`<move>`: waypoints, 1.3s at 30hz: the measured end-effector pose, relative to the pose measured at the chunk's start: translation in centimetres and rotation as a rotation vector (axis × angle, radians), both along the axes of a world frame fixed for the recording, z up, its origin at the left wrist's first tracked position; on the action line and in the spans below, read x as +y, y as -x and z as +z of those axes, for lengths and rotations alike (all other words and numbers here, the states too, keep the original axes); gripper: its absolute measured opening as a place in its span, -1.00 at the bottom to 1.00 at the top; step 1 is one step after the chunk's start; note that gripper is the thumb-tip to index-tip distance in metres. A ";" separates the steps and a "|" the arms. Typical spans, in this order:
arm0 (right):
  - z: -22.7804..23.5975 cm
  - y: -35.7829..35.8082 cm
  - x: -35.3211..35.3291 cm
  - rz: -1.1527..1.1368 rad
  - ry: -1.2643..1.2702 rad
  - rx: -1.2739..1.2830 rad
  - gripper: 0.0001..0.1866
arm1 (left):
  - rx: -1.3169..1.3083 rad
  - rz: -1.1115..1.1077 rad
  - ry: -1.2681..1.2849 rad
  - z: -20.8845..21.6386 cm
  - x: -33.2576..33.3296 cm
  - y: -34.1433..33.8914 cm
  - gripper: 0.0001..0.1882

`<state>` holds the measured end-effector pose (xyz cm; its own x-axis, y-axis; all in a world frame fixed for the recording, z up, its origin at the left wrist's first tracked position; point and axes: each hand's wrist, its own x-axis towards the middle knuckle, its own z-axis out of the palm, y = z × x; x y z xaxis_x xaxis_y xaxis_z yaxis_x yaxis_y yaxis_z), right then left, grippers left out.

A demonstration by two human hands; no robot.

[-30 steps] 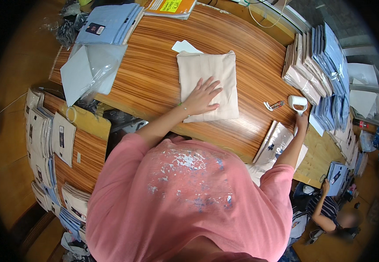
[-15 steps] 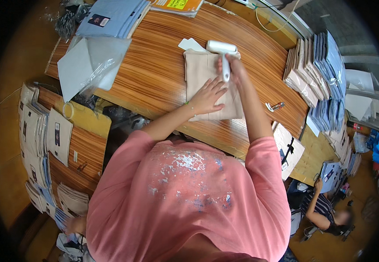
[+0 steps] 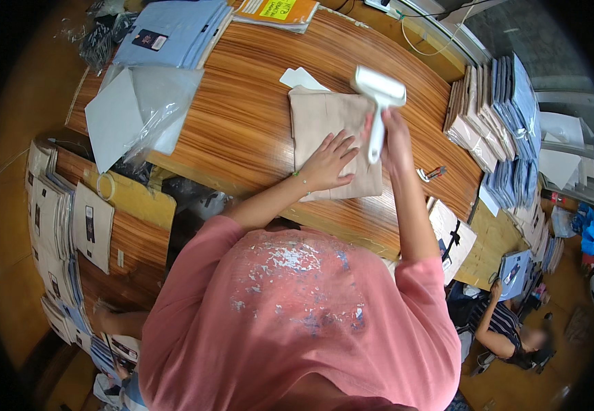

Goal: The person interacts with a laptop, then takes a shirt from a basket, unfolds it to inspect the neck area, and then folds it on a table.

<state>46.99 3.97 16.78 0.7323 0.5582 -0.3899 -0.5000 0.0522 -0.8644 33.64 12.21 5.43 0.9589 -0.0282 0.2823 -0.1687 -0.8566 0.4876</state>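
Observation:
A folded beige garment [image 3: 317, 113] lies on the wood-grain table [image 3: 242, 103] in front of me. My left hand [image 3: 328, 163] presses flat on it, fingers spread. In my right hand [image 3: 394, 137] is a white lint roller [image 3: 379, 88], gripped by its handle. The roller head is at the garment's far right corner and looks lifted off the cloth; motion blurs it a little. White card pieces [image 3: 302, 78] stick out past the garment's far edge.
Blue folded shirts [image 3: 174, 31] and a clear plastic bag with white card [image 3: 115, 113] lie at the far left. Packed garments [image 3: 475, 116] are stacked on the right. A small cutter-like tool [image 3: 434, 173] lies near my right forearm. Co-workers sit at lower right [image 3: 499, 329] and lower left.
My right hand has moved right and nearer to me with the lint roller, whose head has swung to the right. My left hand stays flat on the garment.

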 end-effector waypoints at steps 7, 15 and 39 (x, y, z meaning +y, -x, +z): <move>-6.8 -4.4 -2.1 -0.008 0.043 0.015 -0.78 | 0.078 -0.068 -0.007 1.0 -0.6 -0.8 -0.33; -9.5 -7.7 -23.9 -0.752 0.328 -0.214 -0.72 | 0.119 0.361 0.980 1.1 6.6 -1.4 -0.43; 1.7 -4.1 -5.5 -0.059 0.162 -0.412 -0.79 | 0.016 0.221 1.037 9.7 10.6 -3.2 -0.64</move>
<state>51.06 -1.50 18.45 0.8734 0.4668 -0.1386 -0.1128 -0.0828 -0.9902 36.87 22.80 15.09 0.9170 0.3951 0.0557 -0.0474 -0.0308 0.9984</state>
